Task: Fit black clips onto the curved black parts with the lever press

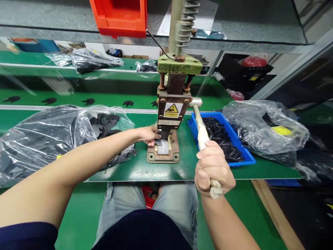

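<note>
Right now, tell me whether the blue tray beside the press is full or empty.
Partly full: small black parts lie heaped in the blue tray, covering most of its floor.

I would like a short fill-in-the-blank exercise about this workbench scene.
The left hand pinches a black piece under the press, whose warning triangle is ____.
The right hand grips the lever beside a ____ tray of black parts.
The bench top is ____.
Missing words: yellow; blue; green.
</note>
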